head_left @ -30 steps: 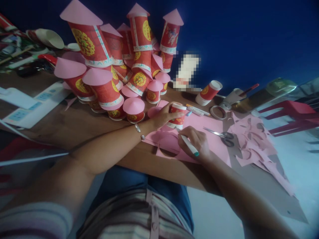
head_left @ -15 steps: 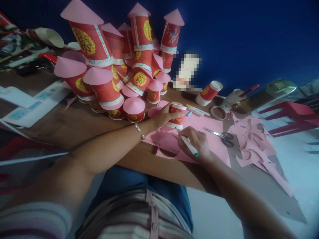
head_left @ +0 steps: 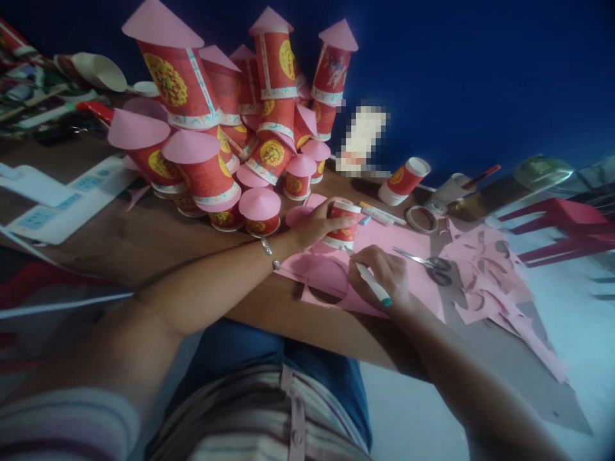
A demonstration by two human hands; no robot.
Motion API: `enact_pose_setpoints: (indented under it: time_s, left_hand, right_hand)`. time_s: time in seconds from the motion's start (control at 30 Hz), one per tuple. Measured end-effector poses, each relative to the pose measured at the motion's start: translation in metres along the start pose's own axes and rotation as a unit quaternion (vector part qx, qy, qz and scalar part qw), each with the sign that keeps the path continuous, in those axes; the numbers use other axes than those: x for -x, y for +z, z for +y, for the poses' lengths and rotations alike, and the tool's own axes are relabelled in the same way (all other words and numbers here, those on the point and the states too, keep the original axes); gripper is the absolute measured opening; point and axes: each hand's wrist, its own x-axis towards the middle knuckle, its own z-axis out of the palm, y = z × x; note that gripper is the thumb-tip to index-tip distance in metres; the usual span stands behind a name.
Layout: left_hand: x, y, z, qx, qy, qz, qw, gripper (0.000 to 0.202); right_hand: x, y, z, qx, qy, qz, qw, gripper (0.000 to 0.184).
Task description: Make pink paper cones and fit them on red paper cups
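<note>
My left hand (head_left: pixel 317 225) is wrapped round a small red paper cup (head_left: pixel 343 224) standing upside down on a pink paper sheet (head_left: pixel 398 256). Close beside it, my right hand (head_left: pixel 384 275) grips a white pen with a teal end (head_left: pixel 372 283), its tip touching the pink sheet at the cup's base. A round hole cut out of the sheet shows just in front of the cup.
A tall pile of red cups with pink cone tops (head_left: pixel 230 121) stands at the back left. Scissors (head_left: pixel 427 262), a tape roll (head_left: pixel 421 218), another red cup (head_left: pixel 403 180) and pink scraps (head_left: pixel 490 269) lie right. A white device (head_left: pixel 67 198) sits on the left.
My right hand with the pen has slid slightly right and toward me around the cup's base. The left hand has kept its hold on the cup.
</note>
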Motion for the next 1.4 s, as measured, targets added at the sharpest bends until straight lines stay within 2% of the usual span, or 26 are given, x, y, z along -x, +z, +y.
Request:
enact_pose_setpoints:
  time_s: [0.27,0.73,0.97,1.2,1.4]
  left_hand:
    - [-0.001,0.000,-0.002,-0.001,-0.002,0.002,1.000,0.054]
    - [0.003,0.004,0.005,-0.029,0.003,-0.015,0.999,0.053]
    - [0.003,0.004,0.005,-0.041,0.004,-0.030,0.999,0.055]
    - [0.002,0.004,0.008,0.018,-0.020,0.005,1.000,0.056]
    - [0.003,0.002,0.008,0.017,-0.031,0.017,0.999,0.058]
  right_hand:
    - [-0.003,0.001,-0.002,-0.038,-0.014,-0.004,0.999,0.017]
    - [-0.003,0.004,-0.001,-0.030,-0.006,-0.028,0.999,0.016]
    - [-0.004,0.001,-0.001,-0.052,-0.029,0.008,0.998,0.020]
    - [-0.003,-0.002,-0.002,-0.069,-0.027,0.005,0.997,0.021]
    - [-0.002,-0.002,-0.001,-0.047,-0.039,0.003,0.998,0.019]
